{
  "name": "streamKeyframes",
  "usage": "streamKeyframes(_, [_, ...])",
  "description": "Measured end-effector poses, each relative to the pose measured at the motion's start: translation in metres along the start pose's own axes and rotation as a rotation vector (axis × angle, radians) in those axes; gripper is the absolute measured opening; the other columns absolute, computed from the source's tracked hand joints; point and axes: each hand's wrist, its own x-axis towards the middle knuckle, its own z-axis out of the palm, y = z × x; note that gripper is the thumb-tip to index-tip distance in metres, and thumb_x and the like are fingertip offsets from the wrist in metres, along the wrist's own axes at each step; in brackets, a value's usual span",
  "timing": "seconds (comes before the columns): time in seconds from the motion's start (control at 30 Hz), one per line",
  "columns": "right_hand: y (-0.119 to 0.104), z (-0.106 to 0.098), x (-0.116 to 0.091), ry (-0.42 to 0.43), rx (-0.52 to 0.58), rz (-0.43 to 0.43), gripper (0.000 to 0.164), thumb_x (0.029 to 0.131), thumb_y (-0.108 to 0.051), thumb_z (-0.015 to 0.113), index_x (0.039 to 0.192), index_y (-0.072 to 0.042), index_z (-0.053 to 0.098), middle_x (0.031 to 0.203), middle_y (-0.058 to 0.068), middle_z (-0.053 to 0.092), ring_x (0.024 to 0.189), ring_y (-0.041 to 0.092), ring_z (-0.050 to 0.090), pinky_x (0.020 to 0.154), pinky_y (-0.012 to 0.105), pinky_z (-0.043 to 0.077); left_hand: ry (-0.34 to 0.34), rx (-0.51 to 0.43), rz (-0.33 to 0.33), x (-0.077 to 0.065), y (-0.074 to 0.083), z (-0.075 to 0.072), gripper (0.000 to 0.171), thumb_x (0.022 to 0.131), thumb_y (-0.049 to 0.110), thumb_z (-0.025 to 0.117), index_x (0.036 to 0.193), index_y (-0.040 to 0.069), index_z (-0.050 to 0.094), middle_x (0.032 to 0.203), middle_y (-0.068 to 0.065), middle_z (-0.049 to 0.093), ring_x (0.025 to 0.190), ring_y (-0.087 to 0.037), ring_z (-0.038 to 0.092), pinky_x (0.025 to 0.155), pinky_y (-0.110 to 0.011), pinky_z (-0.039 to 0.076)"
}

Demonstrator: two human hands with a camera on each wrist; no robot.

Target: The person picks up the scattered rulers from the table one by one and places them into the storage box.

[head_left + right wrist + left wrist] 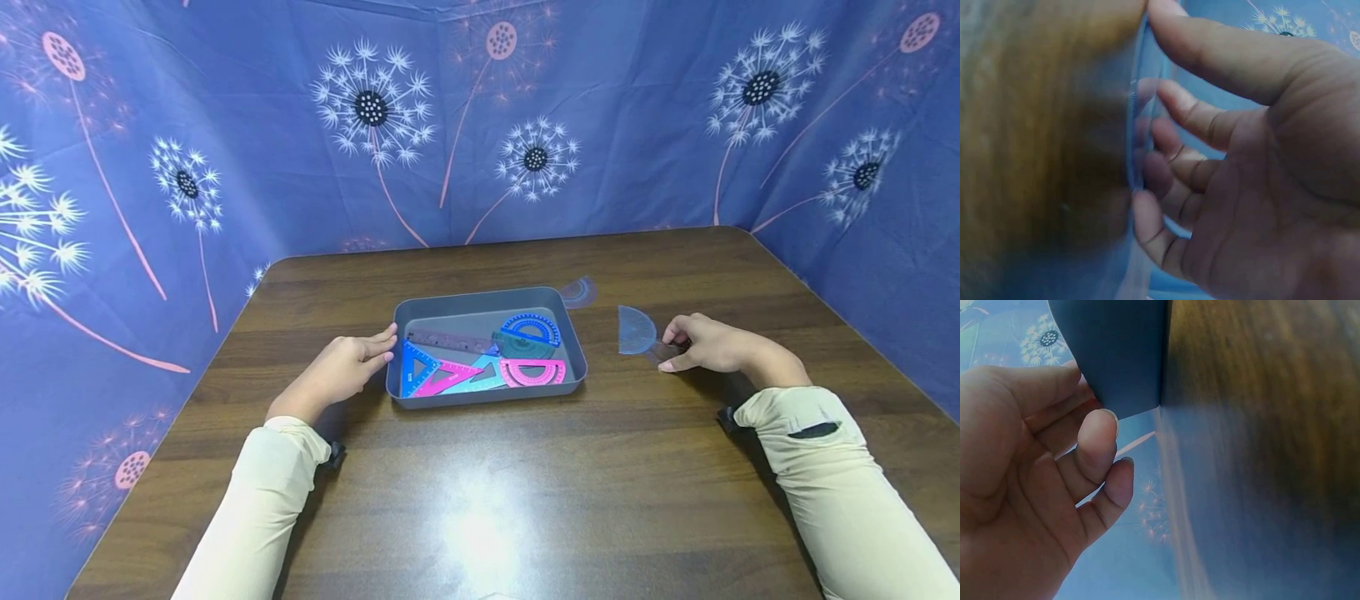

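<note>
A grey tray (pixel 487 400) stands in the middle of the table, with rulers, set squares and protractors in it. My left hand (pixel 347 367) touches the tray's left side, its fingertips against the wall by the rim. My right hand (pixel 708 343), to the right of the tray, pinches a clear plastic piece (pixel 663 351) between thumb and fingers. Its full shape is partly hidden by the fingers. Just left of it, a pale blue protractor (pixel 637 331) overlaps it in the head view. Through the clear plastic sheet (pixel 1138 144), fingertips show in the right wrist view.
Inside the tray are a blue set square (pixel 417 368), a pink set square (pixel 446 379), a purplish ruler (pixel 446 341), a blue protractor (pixel 517 332) and a pink protractor (pixel 532 374). A clear purplish protractor (pixel 579 292) lies behind the tray's right corner. Blue cloth hangs around the table.
</note>
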Motion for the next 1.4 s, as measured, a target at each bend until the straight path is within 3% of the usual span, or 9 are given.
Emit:
streamKeyframes(0.37, [-0.002,0.003,0.008,-0.010,0.022,-0.026,0.033,0.082,-0.018,0.082,0.097,0.003,0.061,0.101,0.016,0.053,0.096,0.029,0.049,0.081,0.039,0.040,0.003,-0.010,-0.005,-0.002,-0.004,-0.001,0.042,0.104,0.019,0.055,0.143,0.004,0.052,0.155,-0.006,0.038,0.050,-0.016,0.058,0.053,-0.028,0.053])
streamKeyframes(0.63, [-0.002,0.002,0.008,-0.010,0.076,-0.027,0.052,0.081,-0.015,0.083,0.113,0.009,0.052,0.101,0.020,0.057,0.094,0.031,0.055,0.078,0.035,0.044,0.015,-0.002,-0.002,-0.004,-0.002,-0.002,0.041,0.103,0.019,0.056,0.142,0.004,0.054,0.154,-0.006,0.040,0.050,-0.019,0.058,0.053,-0.030,0.052])
streamKeyframes(0.73, [-0.003,0.000,0.008,-0.017,0.065,0.020,0.061,0.082,-0.022,0.083,0.121,0.010,0.048,0.108,0.026,0.056,0.100,0.037,0.055,0.082,0.042,0.045,0.035,0.036,0.036,-0.003,-0.002,-0.002,0.040,0.103,0.017,0.056,0.140,0.003,0.055,0.152,-0.007,0.043,0.066,-0.028,0.067,0.063,-0.036,0.056])
streamKeyframes(0.8, [-0.006,-0.002,0.010,-0.019,0.045,0.044,0.069,0.084,-0.029,0.081,0.127,0.012,0.045,0.116,0.031,0.053,0.107,0.042,0.052,0.086,0.050,0.046,0.041,0.049,0.059,-0.001,-0.002,-0.001,0.039,0.103,0.017,0.057,0.139,0.002,0.056,0.151,-0.008,0.044,0.065,-0.029,0.067,0.062,-0.036,0.055])
streamKeyframes(0.87, [-0.010,-0.003,0.014,-0.021,0.020,0.056,0.078,0.086,-0.036,0.078,0.133,0.014,0.042,0.123,0.035,0.048,0.114,0.047,0.048,0.090,0.057,0.044,0.041,0.059,0.074,0.001,-0.002,0.000,0.038,0.102,0.016,0.057,0.138,0.000,0.056,0.150,-0.009,0.045,0.065,-0.025,0.068,0.063,-0.033,0.055])
streamKeyframes(0.93, [-0.013,-0.003,0.022,-0.021,-0.004,0.049,0.084,0.085,-0.039,0.078,0.135,0.017,0.040,0.126,0.038,0.046,0.117,0.050,0.044,0.094,0.062,0.042,0.031,0.047,0.068,0.002,-0.002,0.001,0.039,0.103,0.016,0.057,0.137,0.000,0.056,0.150,-0.010,0.045,0.054,-0.017,0.061,0.056,-0.029,0.051])
streamKeyframes(0.97, [-0.015,-0.003,0.026,-0.021,-0.016,0.044,0.086,0.084,-0.039,0.079,0.136,0.018,0.040,0.127,0.038,0.045,0.118,0.050,0.042,0.096,0.063,0.040,0.023,0.037,0.057,0.002,-0.002,0.002,0.039,0.103,0.017,0.056,0.138,0.000,0.056,0.151,-0.009,0.044,0.046,-0.014,0.055,0.052,-0.028,0.049])
streamKeyframes(1.13, [-0.020,-0.003,0.044,-0.068,-0.080,0.050,0.090,0.078,-0.039,0.085,0.135,0.016,0.043,0.127,0.037,0.046,0.118,0.047,0.041,0.097,0.061,0.039,0.004,0.029,0.044,0.003,-0.003,0.005,0.039,0.103,0.019,0.056,0.139,0.002,0.055,0.152,-0.007,0.043,0.042,-0.010,0.051,0.050,-0.027,0.048])
streamKeyframes(1.4, [-0.026,-0.008,0.058,-0.139,-0.014,0.082,0.080,0.078,-0.032,0.086,0.128,0.012,0.042,0.123,0.034,0.041,0.116,0.046,0.035,0.097,0.061,0.036,0.024,0.023,0.038,0.001,-0.001,0.000,0.040,0.102,0.017,0.057,0.138,0.001,0.055,0.151,-0.008,0.044,0.042,-0.012,0.051,0.050,-0.027,0.049])
